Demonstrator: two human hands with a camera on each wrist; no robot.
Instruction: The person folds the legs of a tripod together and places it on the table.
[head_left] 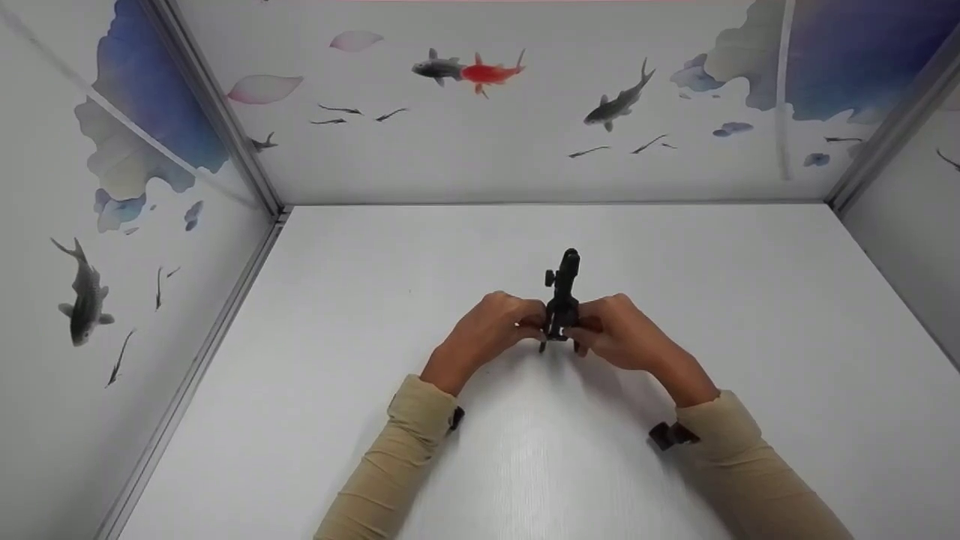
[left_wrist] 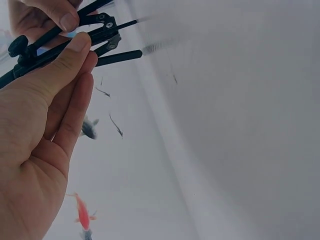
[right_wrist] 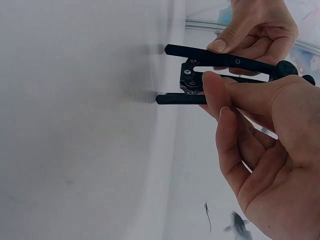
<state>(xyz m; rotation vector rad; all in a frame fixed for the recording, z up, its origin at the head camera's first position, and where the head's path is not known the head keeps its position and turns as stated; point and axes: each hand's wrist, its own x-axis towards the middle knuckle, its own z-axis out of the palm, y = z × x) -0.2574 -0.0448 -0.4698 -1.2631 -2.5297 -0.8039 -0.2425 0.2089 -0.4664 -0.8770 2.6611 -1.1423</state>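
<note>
A small black tripod [head_left: 568, 279] stands upright over the white table, a knob sticking out at its upper left. My left hand [head_left: 487, 330] pinches it from the left between thumb and fingers. From the other side my right hand [head_left: 626, 334] pinches it low down, near the legs. In the left wrist view, the slim legs [left_wrist: 120, 58] reach past a hinged bracket with small screws. The right wrist view shows two dark legs [right_wrist: 185, 99] with their tips close to the table, and the right thumb and index finger meeting on one of them.
The white table [head_left: 420, 255] spreads around both hands. White panels [head_left: 510, 157] printed with fish and blue leaf shapes enclose its back and sides. Grey metal strips [head_left: 195, 375] run along the panel edges. A small black device [head_left: 671, 435] sits at the right cuff.
</note>
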